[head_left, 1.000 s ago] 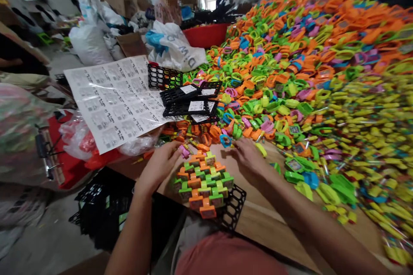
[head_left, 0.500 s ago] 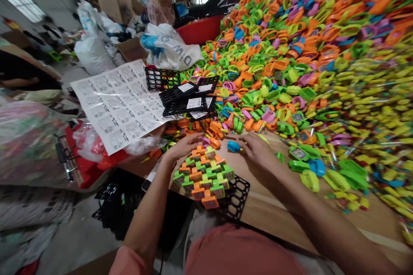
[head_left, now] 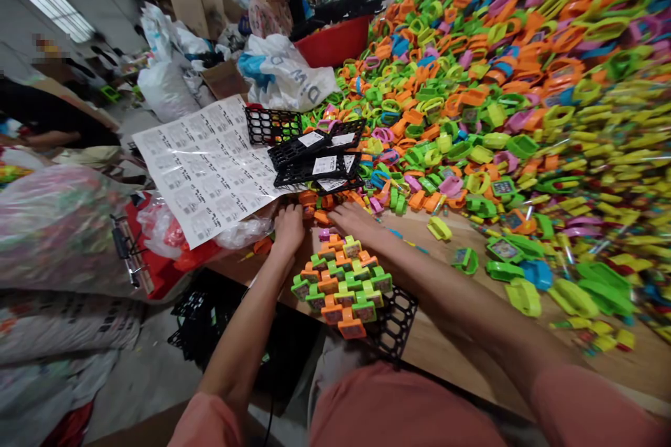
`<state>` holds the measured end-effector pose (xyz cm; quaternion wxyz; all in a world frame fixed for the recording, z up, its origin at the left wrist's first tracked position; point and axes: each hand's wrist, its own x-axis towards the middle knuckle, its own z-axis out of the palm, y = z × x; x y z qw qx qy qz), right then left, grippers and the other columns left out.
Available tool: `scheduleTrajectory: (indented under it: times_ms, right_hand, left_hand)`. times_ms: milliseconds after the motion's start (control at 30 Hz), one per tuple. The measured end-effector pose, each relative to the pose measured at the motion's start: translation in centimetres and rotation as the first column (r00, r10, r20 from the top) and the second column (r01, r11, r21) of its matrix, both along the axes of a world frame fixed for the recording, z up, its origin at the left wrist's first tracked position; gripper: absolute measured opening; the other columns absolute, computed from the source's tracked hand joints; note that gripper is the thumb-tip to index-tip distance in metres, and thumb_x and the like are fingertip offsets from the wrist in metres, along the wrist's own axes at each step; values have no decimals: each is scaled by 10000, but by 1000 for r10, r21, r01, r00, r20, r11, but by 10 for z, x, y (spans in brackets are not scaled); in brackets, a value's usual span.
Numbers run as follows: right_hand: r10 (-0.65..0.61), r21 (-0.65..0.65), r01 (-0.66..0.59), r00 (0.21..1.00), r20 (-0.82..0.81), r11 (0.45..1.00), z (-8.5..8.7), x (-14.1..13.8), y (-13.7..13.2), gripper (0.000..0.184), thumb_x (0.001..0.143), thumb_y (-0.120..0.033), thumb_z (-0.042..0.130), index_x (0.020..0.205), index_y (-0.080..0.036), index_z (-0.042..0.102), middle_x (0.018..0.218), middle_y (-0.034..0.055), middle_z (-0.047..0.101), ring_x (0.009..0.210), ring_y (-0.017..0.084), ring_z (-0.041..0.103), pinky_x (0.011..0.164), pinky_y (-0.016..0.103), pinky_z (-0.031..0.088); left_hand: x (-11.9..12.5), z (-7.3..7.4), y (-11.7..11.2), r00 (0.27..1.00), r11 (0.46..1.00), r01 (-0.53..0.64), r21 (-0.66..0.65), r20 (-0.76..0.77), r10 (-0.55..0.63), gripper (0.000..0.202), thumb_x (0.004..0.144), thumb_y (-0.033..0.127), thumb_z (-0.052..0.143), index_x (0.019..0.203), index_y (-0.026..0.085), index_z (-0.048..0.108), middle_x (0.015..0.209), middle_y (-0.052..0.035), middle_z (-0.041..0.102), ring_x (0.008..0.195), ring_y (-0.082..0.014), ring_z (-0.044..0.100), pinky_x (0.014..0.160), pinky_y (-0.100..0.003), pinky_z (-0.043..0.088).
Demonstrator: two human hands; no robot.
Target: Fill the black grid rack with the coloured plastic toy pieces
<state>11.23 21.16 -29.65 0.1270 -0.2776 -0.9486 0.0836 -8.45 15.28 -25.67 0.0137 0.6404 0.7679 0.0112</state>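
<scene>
Pickup, I'd judge: left hand (head_left: pixel 289 228) and right hand (head_left: pixel 357 222) flank small orange plastic pieces (head_left: pixel 320 216); can't tell if either grip is closed. Next move likely needs clean pinch.

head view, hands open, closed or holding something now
Left hand: seen from behind, grip can't be told.
Right hand: near orange pieces, grip can't be told.

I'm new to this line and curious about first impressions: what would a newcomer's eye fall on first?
Probably the huge heap of colorful plastic toy watches filling the upper right. Next, perhaps, the neat orange-and-green cluster before the person's torso, nearer than both the left hand and right hand. A printed label sheet spreads left.
</scene>
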Motion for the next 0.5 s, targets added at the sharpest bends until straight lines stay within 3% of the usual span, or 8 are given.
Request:
scheduleTrajectory:
  times_ms: [100, 267, 500]
  right_hand:
    - [-35, 0, 35, 999, 29, 999, 0, 3, 1, 177, 1039, -191, 564, 1176, -123, 654, 1146, 142, 658, 1070, 279, 529, 895, 365, 384]
    - [-100, 14, 99, 991, 90, 995, -1, 37, -12, 169, 1011, -133, 522, 1110, -144, 659, 1195, 146, 625, 1071, 300, 519, 891, 393, 381]
    - [-224, 23, 223, 965, 133, 974, 3, 82, -26, 268, 1012, -75, 446, 1141, -130, 673, 1195, 175, 624, 1080, 321, 513, 918, 415, 369]
  left_hand:
    - [-1, 2, 1, 999, 999, 30, -13, -30, -30, 313, 922, 111, 451, 1154, 157, 655, 1212, -184, 621, 1121, -334, 569, 919, -433, 490]
    - [5, 11, 2, 994, 995, 100, 19, -39, -99, 336, 962, 113, 386, 1137, 154, 669, 1219, -181, 626, 1154, -333, 538, 932, -445, 467]
    - [27, 32, 9, 950, 942, 294, 164, 58, -307, 236, 957, 193, 483, 1102, 159, 666, 1194, -142, 651, 1130, -313, 551, 970, -425, 453]
